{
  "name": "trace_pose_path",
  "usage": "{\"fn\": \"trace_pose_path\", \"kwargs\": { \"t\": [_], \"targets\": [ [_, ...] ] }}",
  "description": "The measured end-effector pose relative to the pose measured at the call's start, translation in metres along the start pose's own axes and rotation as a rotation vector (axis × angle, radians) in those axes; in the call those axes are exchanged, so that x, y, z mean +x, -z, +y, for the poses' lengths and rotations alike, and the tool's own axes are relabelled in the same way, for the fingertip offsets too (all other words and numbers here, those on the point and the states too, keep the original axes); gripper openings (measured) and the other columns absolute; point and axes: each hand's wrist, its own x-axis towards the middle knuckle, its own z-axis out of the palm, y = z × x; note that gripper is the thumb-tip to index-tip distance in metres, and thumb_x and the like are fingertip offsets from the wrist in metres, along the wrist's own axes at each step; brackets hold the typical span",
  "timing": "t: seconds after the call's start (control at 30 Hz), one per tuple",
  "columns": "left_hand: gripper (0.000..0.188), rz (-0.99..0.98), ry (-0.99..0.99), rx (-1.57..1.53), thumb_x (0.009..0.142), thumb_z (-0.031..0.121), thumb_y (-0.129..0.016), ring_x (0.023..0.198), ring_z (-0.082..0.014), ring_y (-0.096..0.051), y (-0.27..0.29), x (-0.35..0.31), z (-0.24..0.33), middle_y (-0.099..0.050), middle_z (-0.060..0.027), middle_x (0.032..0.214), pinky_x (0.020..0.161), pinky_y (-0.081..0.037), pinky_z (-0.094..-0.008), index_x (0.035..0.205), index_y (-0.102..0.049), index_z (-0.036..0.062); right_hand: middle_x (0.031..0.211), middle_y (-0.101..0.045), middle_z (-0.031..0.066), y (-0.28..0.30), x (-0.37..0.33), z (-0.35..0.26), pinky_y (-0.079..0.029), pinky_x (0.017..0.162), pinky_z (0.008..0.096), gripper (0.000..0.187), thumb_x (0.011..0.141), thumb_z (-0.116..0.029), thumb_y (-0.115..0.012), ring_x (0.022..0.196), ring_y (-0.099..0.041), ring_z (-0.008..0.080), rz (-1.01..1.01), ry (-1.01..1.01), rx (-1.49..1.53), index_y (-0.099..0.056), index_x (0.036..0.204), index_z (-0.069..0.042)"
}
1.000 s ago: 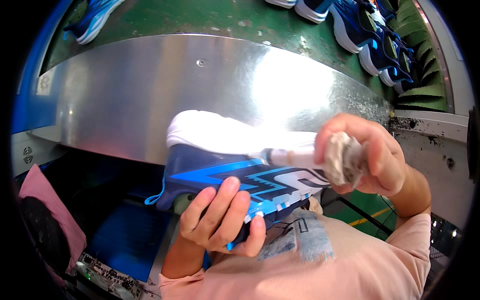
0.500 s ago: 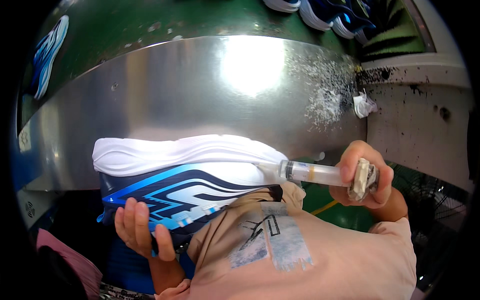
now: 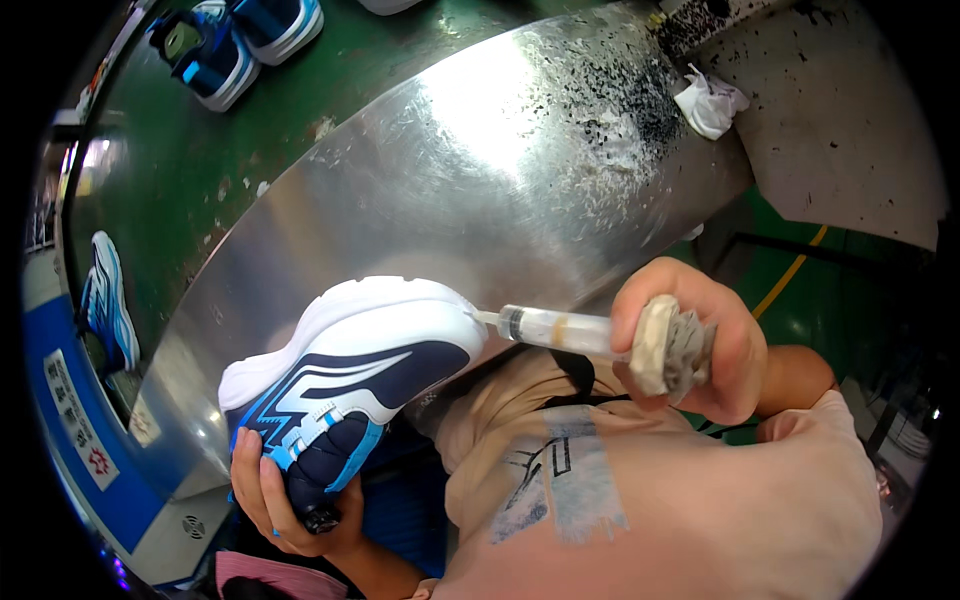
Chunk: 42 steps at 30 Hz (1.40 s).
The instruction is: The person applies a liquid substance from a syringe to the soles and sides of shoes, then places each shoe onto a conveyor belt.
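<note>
My left hand (image 3: 290, 505) is wrapped round the upper of a navy, blue and white running shoe (image 3: 390, 365), near its opening and heel side. The shoe lies tilted on its side, white sole away from me, toe pointing right. My right hand (image 3: 690, 335) grips a clear plastic syringe (image 3: 560, 328), whose plunger end is wrapped in a pale, dirty lump. The syringe's thin tip meets the edge of the sole at the toe, or comes very close to it; I cannot tell if they touch.
A shiny metal work surface (image 3: 350, 210) lies beneath, with black and white residue (image 3: 625, 130) at its far right. Beside that is a crumpled white tissue (image 3: 710, 103). On the green belt (image 3: 170, 190) beyond stand more shoes (image 3: 275, 28), one (image 3: 108, 300) at far left.
The shoe has turned in my left hand, so its toe and top now show more. The syringe tip has moved from the side of the sole to the toe. My view has turned too.
</note>
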Motion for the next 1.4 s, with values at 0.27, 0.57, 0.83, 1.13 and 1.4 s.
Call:
{"fn": "trace_pose_path", "kwargs": {
  "t": [0.27, 0.57, 0.83, 1.13, 1.4],
  "targets": [
    [0.071, -0.397, 0.243, -0.341, 0.036, 0.010, -0.084, 0.081, -0.0274, -0.060, -0.001, 0.075, -0.032, -0.061, -0.0131, 0.090, 0.077, -0.046, -0.0319, 0.100, -0.057, 0.0025, 0.083, -0.051, 0.0055, -0.013, 0.017, 0.025, -0.038, 0.057, 0.0190, 0.068, 0.083, -0.057, -0.040, 0.066, -0.044, 0.0049, 0.096, 0.156, -0.126, -0.038, 0.111, 0.005],
    [0.072, -0.719, 0.344, -0.669, 0.038, 0.025, -0.087, 0.077, -0.0151, -0.060, -0.015, 0.130, -0.071, -0.061, -0.0084, 0.080, 0.073, -0.047, -0.0252, 0.094, -0.054, -0.0037, 0.091, -0.057, 0.0084, -0.019, 0.016, 0.046, -0.044, 0.066, 0.0244, 0.044, 0.086, -0.031, -0.056, 0.075, -0.055, 0.0125, -0.063, 0.341, -0.248, -0.042, 0.112, 0.001],
    [0.066, -0.787, 0.374, -0.749, 0.038, 0.024, -0.086, 0.071, -0.0125, -0.056, -0.035, 0.137, -0.085, -0.059, -0.0051, 0.075, 0.069, -0.046, -0.0250, 0.090, -0.055, -0.0007, 0.091, -0.053, 0.0062, -0.006, 0.032, 0.026, -0.041, 0.065, 0.0227, 0.059, 0.084, -0.051, -0.048, 0.077, -0.050, 0.0091, 0.083, 0.369, -0.365, -0.042, 0.109, 0.002],
    [0.057, -0.442, 0.511, -0.216, 0.043, 0.016, -0.082, 0.067, -0.0224, -0.055, 0.012, 0.055, 0.003, -0.055, -0.0104, 0.072, 0.068, -0.045, -0.0307, 0.090, -0.052, 0.0015, 0.073, -0.056, 0.0100, 0.037, 0.059, 0.024, -0.042, 0.056, 0.0273, 0.034, 0.085, -0.028, -0.054, 0.059, -0.053, 0.0160, 0.356, 0.295, -0.860, -0.048, 0.111, -0.006],
    [0.059, -0.333, 0.432, -0.119, 0.043, 0.014, -0.082, 0.070, -0.0236, -0.056, 0.015, 0.036, 0.018, -0.056, -0.0116, 0.076, 0.069, -0.045, -0.0301, 0.092, -0.052, 0.0000, 0.058, -0.044, -0.0010, 0.026, 0.031, 0.026, -0.031, 0.044, 0.0201, 0.045, 0.090, -0.043, -0.038, 0.047, -0.035, 0.0073, 0.123, 0.212, 0.281, -0.049, 0.107, -0.003]
  ]
}}
